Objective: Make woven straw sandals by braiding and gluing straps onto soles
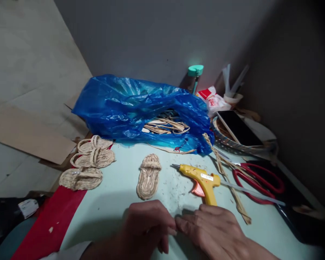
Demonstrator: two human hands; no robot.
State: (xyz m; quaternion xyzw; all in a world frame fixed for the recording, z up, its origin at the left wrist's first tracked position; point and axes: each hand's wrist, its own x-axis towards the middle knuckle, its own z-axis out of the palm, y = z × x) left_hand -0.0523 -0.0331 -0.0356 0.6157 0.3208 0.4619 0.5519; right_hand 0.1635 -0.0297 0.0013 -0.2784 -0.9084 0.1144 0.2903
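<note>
Blue bag point(116, 104) behind, red-handled scissors point(245, 167) right of glue gun point(204, 177); left hand point(147, 218), right hand point(216, 229) grips unclear

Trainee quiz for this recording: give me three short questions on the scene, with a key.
1. True or false: one woven sandal lies apart from three others.
2. What shows through the opening of the blue plastic bag? A) a phone; B) dry plant strips; C) scissors.
3. Which of the person's hands is nearer the yellow glue gun?

Key: 1. True; 2. B; 3. The right hand.
</note>
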